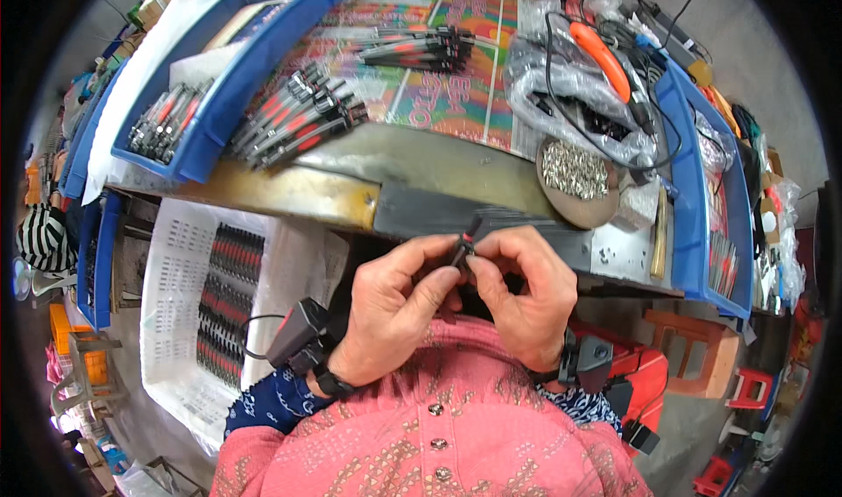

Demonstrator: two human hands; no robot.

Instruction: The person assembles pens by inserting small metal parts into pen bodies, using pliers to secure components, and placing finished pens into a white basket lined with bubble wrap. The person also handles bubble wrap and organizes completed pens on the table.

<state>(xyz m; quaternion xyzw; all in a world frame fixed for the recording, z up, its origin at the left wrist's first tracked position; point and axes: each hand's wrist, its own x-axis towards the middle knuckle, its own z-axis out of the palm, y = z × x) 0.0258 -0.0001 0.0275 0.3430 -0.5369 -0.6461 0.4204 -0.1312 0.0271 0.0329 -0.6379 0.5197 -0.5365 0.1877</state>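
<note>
In front of my chest, both hands meet on a slim black pen-shaped piece with a touch of red (pixel 472 228). My left hand (pixel 399 308) pinches its lower part between thumb and fingers. My right hand (pixel 526 291) is closed around the same spot, thumb and forefinger at the piece's side. Its lower end is hidden by my fingers. Just beyond my hands runs the metal-covered bench edge (pixel 456 212). To the right on the bench, a round brown dish (pixel 561 206) holds many small shiny metal parts (pixel 574 168).
Similar black-and-red pieces lie in a left pile (pixel 303 120) and a far pile (pixel 421 48). Blue bins (pixel 197 159) flank the bench. A white basket (pixel 171 321) with rows of them stands lower left. An orange corded power tool (pixel 601 63) rests on plastic bags, right.
</note>
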